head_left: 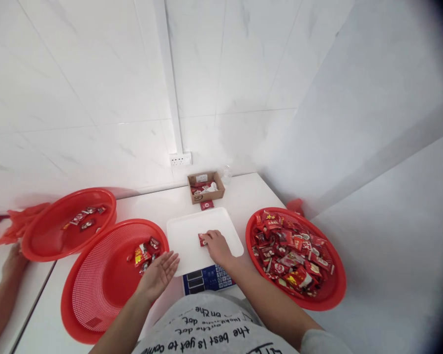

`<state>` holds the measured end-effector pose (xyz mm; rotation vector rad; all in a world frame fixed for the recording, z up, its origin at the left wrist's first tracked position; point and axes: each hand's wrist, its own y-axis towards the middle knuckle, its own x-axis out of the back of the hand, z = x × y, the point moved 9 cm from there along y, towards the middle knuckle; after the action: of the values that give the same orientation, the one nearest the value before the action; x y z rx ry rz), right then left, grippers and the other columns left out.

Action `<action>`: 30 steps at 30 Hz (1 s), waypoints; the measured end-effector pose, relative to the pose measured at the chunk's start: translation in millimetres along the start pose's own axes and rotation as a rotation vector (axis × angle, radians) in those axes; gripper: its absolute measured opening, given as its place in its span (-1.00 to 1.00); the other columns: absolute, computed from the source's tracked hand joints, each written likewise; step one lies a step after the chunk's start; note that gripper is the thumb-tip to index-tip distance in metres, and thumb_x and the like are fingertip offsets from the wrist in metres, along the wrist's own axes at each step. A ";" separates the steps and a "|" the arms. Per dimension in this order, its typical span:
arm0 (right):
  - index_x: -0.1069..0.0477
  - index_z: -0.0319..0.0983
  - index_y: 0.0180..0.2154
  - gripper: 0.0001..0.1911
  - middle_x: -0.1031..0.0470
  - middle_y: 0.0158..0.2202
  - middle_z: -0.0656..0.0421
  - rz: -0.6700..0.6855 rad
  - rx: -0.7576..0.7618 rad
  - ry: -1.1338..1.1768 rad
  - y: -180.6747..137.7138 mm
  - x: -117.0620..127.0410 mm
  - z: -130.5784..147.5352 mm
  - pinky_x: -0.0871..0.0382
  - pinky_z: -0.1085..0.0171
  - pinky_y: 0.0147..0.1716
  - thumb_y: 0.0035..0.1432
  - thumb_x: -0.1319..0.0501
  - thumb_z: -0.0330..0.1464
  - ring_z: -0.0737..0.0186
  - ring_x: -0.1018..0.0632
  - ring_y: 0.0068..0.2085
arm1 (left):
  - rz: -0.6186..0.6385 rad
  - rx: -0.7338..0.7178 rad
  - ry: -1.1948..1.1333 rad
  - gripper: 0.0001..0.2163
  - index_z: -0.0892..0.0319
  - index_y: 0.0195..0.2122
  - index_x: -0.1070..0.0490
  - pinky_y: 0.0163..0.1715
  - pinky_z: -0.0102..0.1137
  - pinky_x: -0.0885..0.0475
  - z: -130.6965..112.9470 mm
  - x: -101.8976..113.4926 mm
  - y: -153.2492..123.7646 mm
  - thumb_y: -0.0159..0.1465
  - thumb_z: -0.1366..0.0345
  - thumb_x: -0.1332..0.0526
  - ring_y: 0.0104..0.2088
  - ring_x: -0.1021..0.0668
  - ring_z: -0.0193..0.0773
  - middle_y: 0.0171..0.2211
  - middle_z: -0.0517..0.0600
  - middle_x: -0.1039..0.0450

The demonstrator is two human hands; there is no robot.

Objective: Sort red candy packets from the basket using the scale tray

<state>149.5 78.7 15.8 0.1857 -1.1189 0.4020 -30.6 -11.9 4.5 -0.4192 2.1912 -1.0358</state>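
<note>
My right hand (217, 247) reaches over the white tray of a weighing scale (184, 231), its fingers closed on a small red candy packet (201, 240). Palm up, my left hand (158, 275) is held with fingers stretched and nothing in it, at the right rim of a red plastic basket (92, 246). Several wrapped candies (143, 253) lie in that basket, close to the left hand. Below the tray shows the scale's blue keypad panel (206, 279). To the right, a red basket (341, 290) is heaped with wrapped candies (284, 250).
A small cardboard box (206, 196) with red packets stands near the wall, a red packet (207, 205) in front of it. Another red basket (33, 246) holds several candies at far left. Beside it is another person's hand (15, 260). A socket (180, 159) is on the wall.
</note>
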 end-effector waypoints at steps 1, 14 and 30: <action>-0.29 -0.13 0.03 -0.58 -0.35 -0.02 0.09 -0.006 0.000 0.011 -4.2 -0.3 1.8 -0.16 0.22 0.00 0.15 0.02 -0.50 0.18 -0.27 0.02 | 0.027 0.032 0.059 -0.81 0.31 -0.14 -0.35 -0.30 -0.44 -0.50 9.2 -6.5 0.3 0.22 0.41 -0.12 -0.27 -0.57 -0.25 -0.18 0.17 -0.46; -0.32 -0.14 -0.08 -0.71 -0.46 -0.21 0.21 0.078 -0.167 0.971 -52.5 -3.8 21.6 -0.36 0.38 -0.47 0.14 -0.03 -0.34 0.38 -0.45 -0.41 | 0.312 0.081 0.496 -0.70 0.21 -0.21 -0.40 -0.49 -0.52 -0.31 59.3 -59.0 0.1 0.07 0.18 -0.31 -0.46 -0.50 -0.36 -0.36 0.02 -0.49; -0.33 -0.23 -0.07 -0.65 -0.45 -0.08 0.07 -0.409 -0.660 0.566 -139.6 66.1 -156.0 -0.30 0.16 -0.03 0.12 -0.02 -0.28 0.19 -0.46 -0.08 | -0.102 -0.230 -0.246 -0.67 0.15 -0.46 -0.36 -0.54 -0.50 -0.48 -73.1 21.1 -7.4 0.31 0.44 0.13 -0.49 -0.51 -0.38 -0.47 -0.09 -0.48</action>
<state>360.8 19.3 15.9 -0.2697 -0.5825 -0.2811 -96.2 13.1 34.8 -0.7301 2.0884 -0.7410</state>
